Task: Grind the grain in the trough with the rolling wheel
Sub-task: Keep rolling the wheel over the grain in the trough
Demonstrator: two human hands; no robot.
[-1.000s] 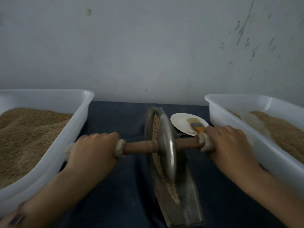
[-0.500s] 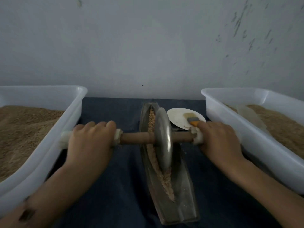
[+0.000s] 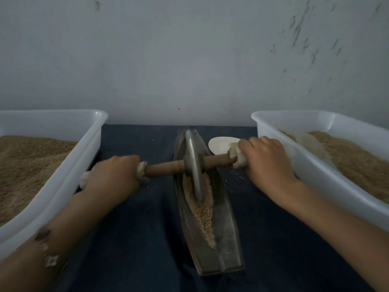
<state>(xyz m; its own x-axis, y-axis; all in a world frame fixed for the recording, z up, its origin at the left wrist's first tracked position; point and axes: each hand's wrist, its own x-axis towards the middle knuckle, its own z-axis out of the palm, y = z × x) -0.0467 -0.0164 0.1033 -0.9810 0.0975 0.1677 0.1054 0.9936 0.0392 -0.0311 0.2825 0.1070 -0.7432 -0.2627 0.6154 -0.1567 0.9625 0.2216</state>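
A person's two bare hands held a rolling grinder over a narrow, boat-shaped metal trough [image 3: 221, 239] that lay on a dark blue cloth [image 3: 134, 249]. The trough's long axis ran away from the person, between the hands, while the wooden axle [image 3: 168, 167] crossed it from side to side. The left hand [image 3: 113, 180] was curled round the axle's left end, wrapped in pale cloth; the right hand [image 3: 267, 163] gripped the right end the same way and sat slightly farther forward, so the axle lay slanted. Midway between the hands, the smooth, dull metal wheel [image 3: 194, 165] stood on edge in the trough's far half. Coarse tan grain [image 3: 202, 211] lay in the groove, mostly nearer the person than the wheel, so the next stroke likely called for a pull toward the body, both hands equally placed. Outside each hand stood a white plastic tub of grain: left tub [image 3: 69, 171], right tub [image 3: 315, 171]. Just beyond the right hand lay a pale, flat dish [image 3: 221, 144].
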